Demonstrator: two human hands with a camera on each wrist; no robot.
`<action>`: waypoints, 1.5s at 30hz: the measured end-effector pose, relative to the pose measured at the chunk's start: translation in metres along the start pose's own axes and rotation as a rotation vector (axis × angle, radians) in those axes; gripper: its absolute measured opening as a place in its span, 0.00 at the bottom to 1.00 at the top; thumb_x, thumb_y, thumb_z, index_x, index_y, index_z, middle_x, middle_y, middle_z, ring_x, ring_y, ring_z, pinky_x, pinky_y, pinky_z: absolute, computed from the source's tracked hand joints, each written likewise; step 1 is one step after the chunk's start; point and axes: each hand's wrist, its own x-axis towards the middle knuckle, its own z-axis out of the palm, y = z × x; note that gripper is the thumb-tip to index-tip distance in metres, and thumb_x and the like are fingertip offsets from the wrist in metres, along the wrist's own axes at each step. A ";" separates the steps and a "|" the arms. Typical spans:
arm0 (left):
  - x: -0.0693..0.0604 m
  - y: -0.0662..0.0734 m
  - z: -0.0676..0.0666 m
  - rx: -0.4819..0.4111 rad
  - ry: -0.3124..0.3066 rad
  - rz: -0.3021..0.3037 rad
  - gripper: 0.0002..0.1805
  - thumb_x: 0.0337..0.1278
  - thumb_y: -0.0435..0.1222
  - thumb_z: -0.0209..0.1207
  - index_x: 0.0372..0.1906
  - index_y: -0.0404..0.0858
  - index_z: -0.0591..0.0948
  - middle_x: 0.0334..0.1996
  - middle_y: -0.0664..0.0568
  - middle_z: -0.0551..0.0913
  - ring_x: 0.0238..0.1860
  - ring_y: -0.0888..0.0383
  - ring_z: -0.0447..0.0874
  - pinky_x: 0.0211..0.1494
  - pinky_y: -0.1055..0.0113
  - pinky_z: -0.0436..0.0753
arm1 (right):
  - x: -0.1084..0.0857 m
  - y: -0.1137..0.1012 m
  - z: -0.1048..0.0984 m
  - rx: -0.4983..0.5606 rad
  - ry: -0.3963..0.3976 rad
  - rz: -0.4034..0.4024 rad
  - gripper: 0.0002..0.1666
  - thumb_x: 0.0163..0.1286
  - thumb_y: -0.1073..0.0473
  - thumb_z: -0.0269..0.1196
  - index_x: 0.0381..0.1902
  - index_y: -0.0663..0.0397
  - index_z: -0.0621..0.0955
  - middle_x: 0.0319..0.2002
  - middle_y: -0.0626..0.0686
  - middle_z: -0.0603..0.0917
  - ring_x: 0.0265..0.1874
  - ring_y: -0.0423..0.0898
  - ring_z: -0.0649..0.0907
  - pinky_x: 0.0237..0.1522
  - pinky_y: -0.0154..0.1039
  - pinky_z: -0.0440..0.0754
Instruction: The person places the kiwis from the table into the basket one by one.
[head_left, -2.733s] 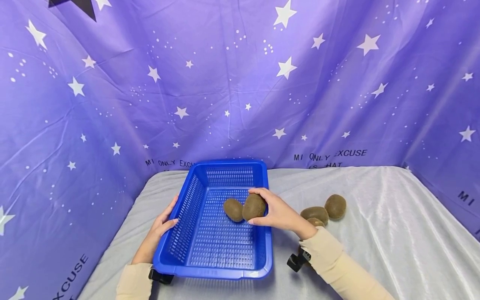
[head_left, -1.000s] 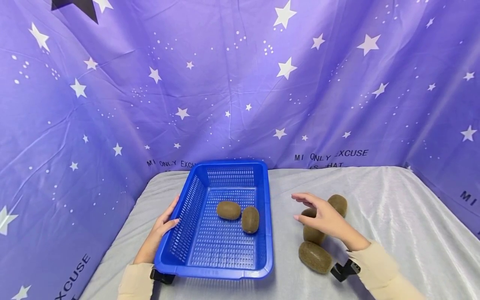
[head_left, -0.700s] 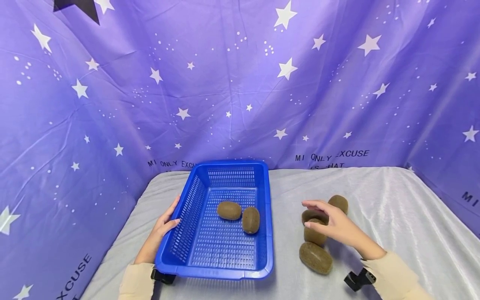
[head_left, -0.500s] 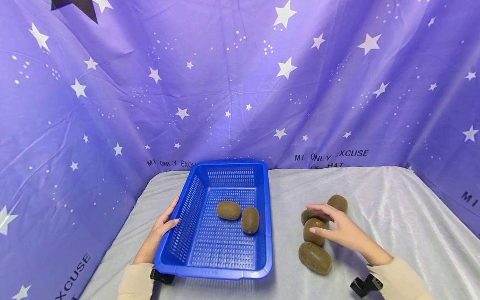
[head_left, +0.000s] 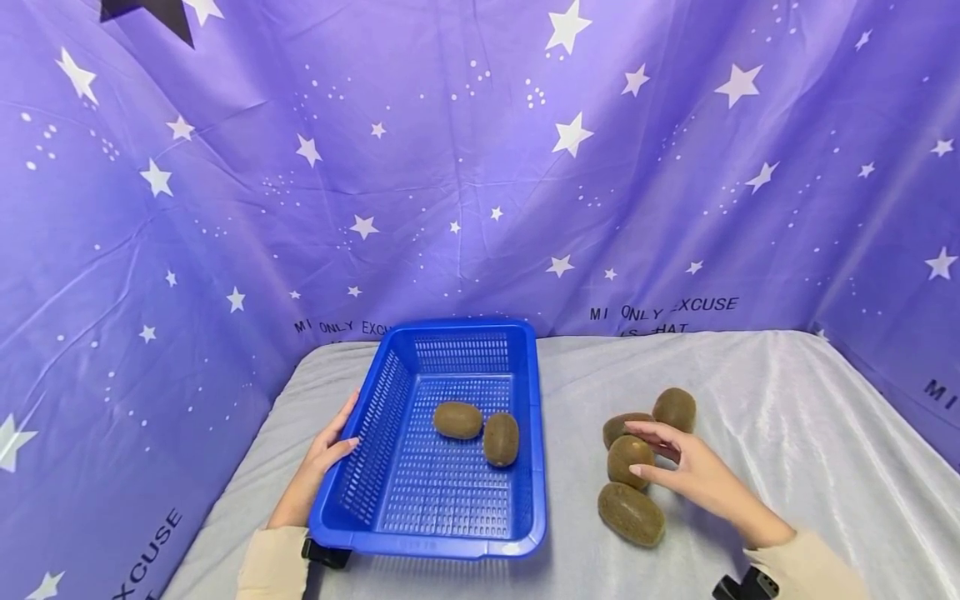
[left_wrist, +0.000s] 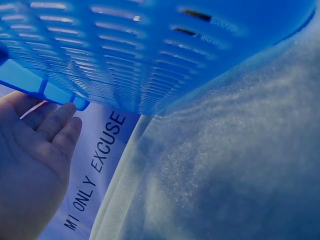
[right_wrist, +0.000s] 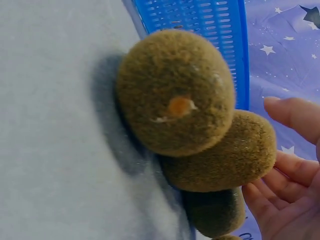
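Note:
A blue plastic basket [head_left: 427,546] with slotted walls stands on the cloth, two brown kiwis inside: one kiwi [head_left: 457,421] lies sideways, another [head_left: 501,440] beside it. My left hand [head_left: 311,471] holds the basket's left rim, thumb over it; its fingers lie under the rim in the left wrist view. Right of the basket, my right hand [head_left: 693,475] reaches around a middle kiwi [head_left: 628,461] with thumb and fingers apart. In the right wrist view the thumb [right_wrist: 295,117] stands clear of the kiwi [right_wrist: 230,155], fingers near its end. Whether they touch is unclear.
Close to the middle kiwi lie a front kiwi [head_left: 632,514], a partly hidden kiwi [head_left: 622,425] and a back kiwi [head_left: 675,408]. Grey-white cloth [head_left: 810,417] covers the table. A purple star-printed curtain [head_left: 465,150] encloses the back and sides.
My right hand let a kiwi go in the basket, withdrew to the right and came down around the middle kiwi. The basket's two kiwis settled apart. My left hand stayed at the rim.

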 end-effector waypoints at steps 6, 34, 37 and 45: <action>0.001 0.000 0.000 0.001 -0.001 0.001 0.37 0.64 0.26 0.41 0.74 0.33 0.40 0.75 0.44 0.39 0.64 0.69 0.62 0.58 0.70 0.72 | -0.007 0.005 0.003 0.028 0.019 0.080 0.28 0.57 0.66 0.67 0.56 0.68 0.75 0.51 0.64 0.79 0.48 0.29 0.77 0.48 0.22 0.72; 0.001 0.001 0.001 0.005 0.019 -0.014 0.37 0.63 0.25 0.41 0.74 0.34 0.40 0.73 0.36 0.36 0.63 0.68 0.64 0.57 0.69 0.73 | -0.011 0.008 0.009 0.038 0.070 0.191 0.28 0.54 0.65 0.71 0.52 0.67 0.76 0.47 0.63 0.79 0.42 0.29 0.78 0.43 0.26 0.78; 0.000 0.000 0.001 0.002 0.013 -0.010 0.37 0.64 0.25 0.41 0.73 0.33 0.39 0.74 0.37 0.37 0.64 0.68 0.64 0.57 0.70 0.73 | -0.010 0.007 0.008 0.049 0.062 0.203 0.28 0.54 0.65 0.70 0.52 0.67 0.76 0.47 0.64 0.79 0.42 0.29 0.79 0.43 0.26 0.78; 0.000 -0.001 0.000 0.007 0.014 -0.007 0.37 0.64 0.25 0.41 0.74 0.33 0.39 0.73 0.37 0.36 0.64 0.69 0.63 0.57 0.70 0.72 | -0.006 0.003 0.004 0.069 0.077 0.180 0.27 0.53 0.68 0.70 0.51 0.70 0.75 0.47 0.66 0.78 0.41 0.29 0.79 0.42 0.26 0.78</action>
